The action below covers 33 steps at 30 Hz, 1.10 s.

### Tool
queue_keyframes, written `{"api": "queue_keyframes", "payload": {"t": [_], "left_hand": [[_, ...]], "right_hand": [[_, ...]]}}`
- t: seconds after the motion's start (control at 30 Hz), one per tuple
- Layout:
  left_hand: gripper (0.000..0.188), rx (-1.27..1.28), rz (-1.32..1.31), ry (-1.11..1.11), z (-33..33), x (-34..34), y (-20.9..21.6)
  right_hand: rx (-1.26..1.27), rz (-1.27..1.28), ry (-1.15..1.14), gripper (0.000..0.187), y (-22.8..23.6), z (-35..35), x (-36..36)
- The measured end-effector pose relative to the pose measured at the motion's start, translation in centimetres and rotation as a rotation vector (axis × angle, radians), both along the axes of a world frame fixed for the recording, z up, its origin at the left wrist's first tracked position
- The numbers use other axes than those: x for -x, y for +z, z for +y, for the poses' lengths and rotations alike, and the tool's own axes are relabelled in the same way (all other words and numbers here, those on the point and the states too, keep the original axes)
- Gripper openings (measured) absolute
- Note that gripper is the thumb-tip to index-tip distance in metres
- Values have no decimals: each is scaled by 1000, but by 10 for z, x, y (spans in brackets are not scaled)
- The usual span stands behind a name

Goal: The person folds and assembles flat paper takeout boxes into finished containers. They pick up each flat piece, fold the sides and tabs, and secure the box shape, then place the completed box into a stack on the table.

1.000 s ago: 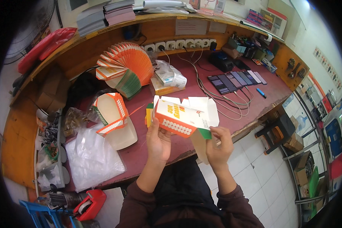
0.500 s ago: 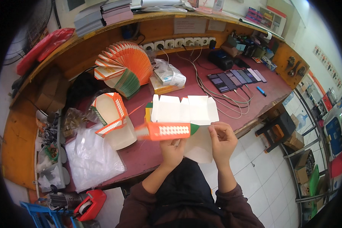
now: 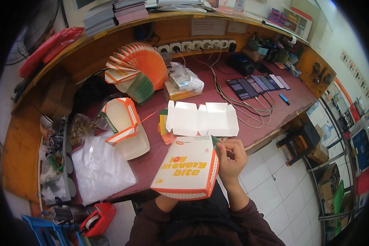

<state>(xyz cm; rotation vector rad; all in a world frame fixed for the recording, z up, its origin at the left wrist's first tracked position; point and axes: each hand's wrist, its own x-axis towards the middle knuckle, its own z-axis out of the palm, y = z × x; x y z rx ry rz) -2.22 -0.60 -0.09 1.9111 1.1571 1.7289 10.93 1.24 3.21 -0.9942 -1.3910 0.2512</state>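
My right hand (image 3: 232, 158) pinches, with thumb and forefinger, the green corner (image 3: 217, 142) of the white and orange box (image 3: 184, 164); this box is in front of my body, over the near edge of the maroon table (image 3: 295, 93), tilted, with its printed face turned up toward me; my left hand (image 3: 166, 202) is mostly behind the box and only the part near the wrist is visible, so I cannot tell how its fingers stand, though probably it supports the weight from below; the pinch at the corner seems for keeping this side steady; just beyond the box lies a white carton sheet (image 3: 207, 122), flat, with its flaps spread; to the left a shaped carton (image 3: 121, 112) with orange rim is just beside the plastic bag (image 3: 104, 168); the fan of printed cartons (image 3: 147, 67) stands farther back, I think for being out of the way of my arms; the phones (image 3: 256, 86) lie side by side, perhaps so each screen is easy to see
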Motion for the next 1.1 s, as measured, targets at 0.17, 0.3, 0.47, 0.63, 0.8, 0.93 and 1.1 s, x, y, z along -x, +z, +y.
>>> {"api": "queue_keyframes", "payload": {"t": [0.17, 0.3, 0.47, 0.63, 0.8, 0.93, 1.1], "left_hand": [[22, 57, -80, -19, -7, 5, 9], [21, 97, -147, 9, -8, 1, 13], [19, 202, -447, -106, 0, -7, 14], [18, 263, -632, 21, 15, 3, 8], [19, 124, -54, -59, 25, 15, 7], [23, -155, 365, 61, 26, 4, 1], [31, -477, 680, 288, 21, 7, -19]], "right_hand": [[37, 22, 102, 11, 1, -8, -1], [-84, -78, 81, 9, 4, -12, 7], [-117, -413, 148, 43, 2, -16, 21], [26, -522, 4, 52, -4, -5, 12], [-14, -276, -19, 6, -11, 12, -1], [318, -14, 143, 8, -13, 10, 1], [455, 212, 260, 13, -7, 10, -4]]}}
